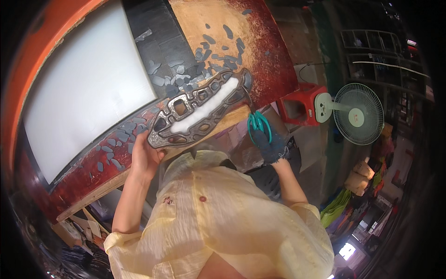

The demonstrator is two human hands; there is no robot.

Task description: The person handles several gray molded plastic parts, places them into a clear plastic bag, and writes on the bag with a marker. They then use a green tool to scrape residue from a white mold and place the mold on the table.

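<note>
My bare left hand (145,156) is closed on the near left end of a shoe sole (204,110). This sole is a dark, glossy openwork frame with a long white strip down its middle and several cut-out gaps along both sides. It lies slanted over the table's front edge, its far end up and to the right. In my right hand (273,148), which wears a dark glove, are scissors with teal loop handles (258,125). Their blades are hard to make out near the sole's right end. Small grey offcuts (123,136) lie beside the sole.
The worn red table (274,56) carries more grey scraps (209,39) on a tan board patch. A large white panel (88,79) fills its left, beside a black strip (153,28). To the right, a white fan (357,115) stands by a red stool (302,104).
</note>
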